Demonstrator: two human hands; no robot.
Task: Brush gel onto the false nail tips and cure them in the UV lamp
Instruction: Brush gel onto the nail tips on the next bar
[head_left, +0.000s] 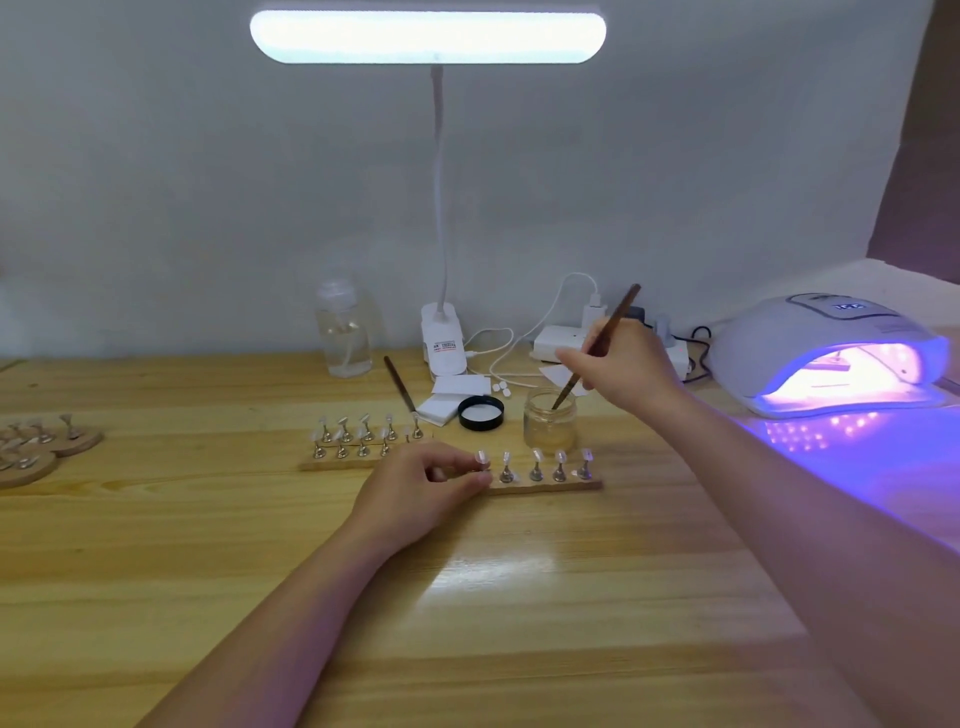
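Left hand (421, 488), centre frame on the table (519, 597): fingers curled, pinching the left end of the nail-tip strip (545, 486). Right hand (623, 366), right of centre: fingers pinch brush (597, 345), tip inside gel jar (550, 426). UV lamp (831, 358), far right, lit.

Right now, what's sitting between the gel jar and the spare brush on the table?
In the head view, the jar's black lid lies between the gel jar and the spare brush, beside white pads.

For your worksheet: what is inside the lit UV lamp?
Inside the UV lamp, a wooden strip with at least one nail stand shows near the back. The glare and the hood hide the rest, so its tips cannot be counted.
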